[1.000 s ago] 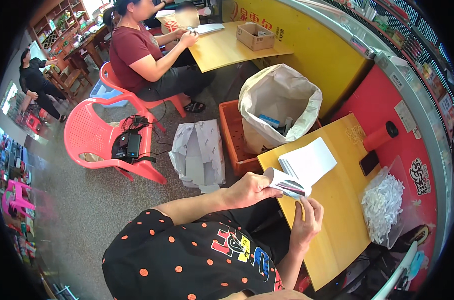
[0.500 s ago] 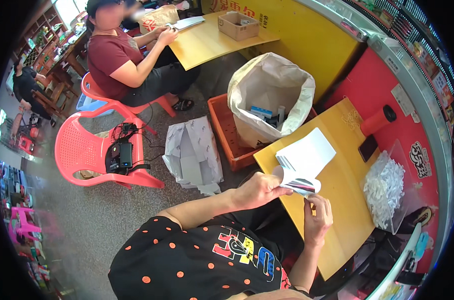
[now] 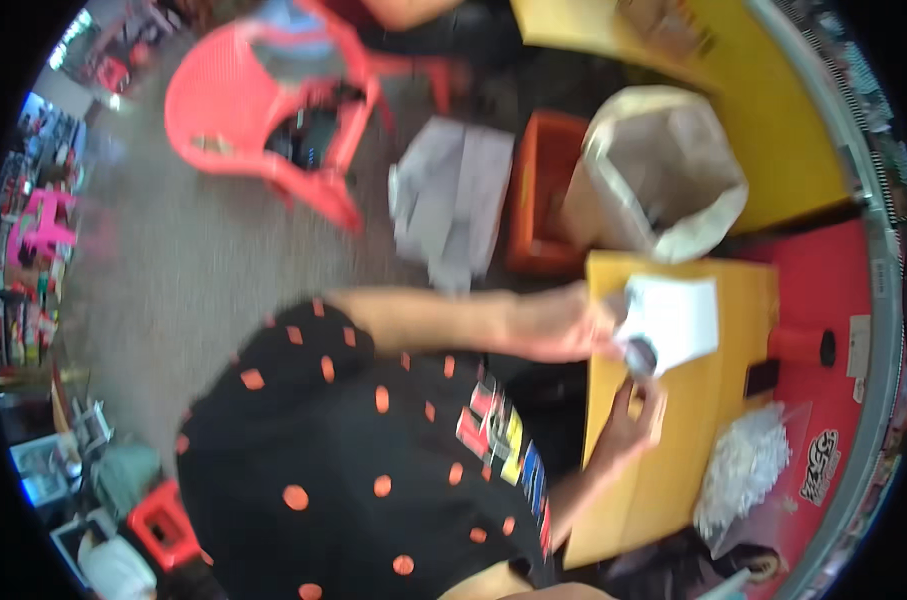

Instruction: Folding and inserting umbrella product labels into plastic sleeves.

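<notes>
A small curled paper sheet with a dark printed patch is held over the near edge of the yellow table. My left hand is closed on it from the left, its fingers smeared by motion. Below the curl, my right hand has thumb and fingertips pinched together at the paper's lower end. Blur hides exactly what lies between those fingertips. Just beyond my hands, a stack of white sheets lies on the table.
On the yellow table are a clear bag of white strips, a dark phone and a red cylinder. Beyond its left end stand a large paper sack and an orange crate. A red chair stands farther left.
My view has swung round and blurred, so the surroundings have shifted and the seated person is almost out of view. Both hands stay at the curled paper.
</notes>
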{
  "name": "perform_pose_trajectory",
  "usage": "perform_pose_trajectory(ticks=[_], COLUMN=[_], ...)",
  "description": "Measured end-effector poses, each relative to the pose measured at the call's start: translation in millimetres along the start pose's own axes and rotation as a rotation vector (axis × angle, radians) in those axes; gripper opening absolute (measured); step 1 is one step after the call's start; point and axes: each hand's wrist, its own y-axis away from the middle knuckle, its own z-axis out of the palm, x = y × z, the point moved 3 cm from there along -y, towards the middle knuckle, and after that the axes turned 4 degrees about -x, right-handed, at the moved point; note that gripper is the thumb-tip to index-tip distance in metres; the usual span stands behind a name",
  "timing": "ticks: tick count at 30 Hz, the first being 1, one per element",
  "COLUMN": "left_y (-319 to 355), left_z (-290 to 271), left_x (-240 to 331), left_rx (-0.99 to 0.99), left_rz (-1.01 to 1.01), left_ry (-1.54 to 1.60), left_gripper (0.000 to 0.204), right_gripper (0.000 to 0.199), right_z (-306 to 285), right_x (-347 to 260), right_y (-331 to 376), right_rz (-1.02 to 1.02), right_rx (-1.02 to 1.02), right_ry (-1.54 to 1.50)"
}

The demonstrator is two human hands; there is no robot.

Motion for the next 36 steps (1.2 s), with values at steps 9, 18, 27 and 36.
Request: perform_pose_trajectory(ticks=[9,18,27,36], left_y=[13.0,0.4,8.1,-3.3], left_z=[-3.6,-0.4,-7.2,1.2], left_x=[0.1,1.4,1.5,-3.4], left_rx=[0.051,0.048,0.088,0.033], left_rz=[0.013,0.045,0.015,0.143], left_ry=[-0.029,0.033,0.005,-0.177], left_gripper=[0.037,0.035,0.034,0.018], right_gripper=[0.017,0.015,0.014,0.013], right_z=[3.2,-2.3,4.1,-4.6], right_x=[-12.5,-8.8,-14.2,-8.8], right_y=[0.4,-2.2,-8.9,-8.4], right_rz=[0.012,0.069,0.028,0.071], right_rx=[-0.010,-0.005,0.009,0.019], right_ry=[-0.005,-0.001,-0.032,-0.028])
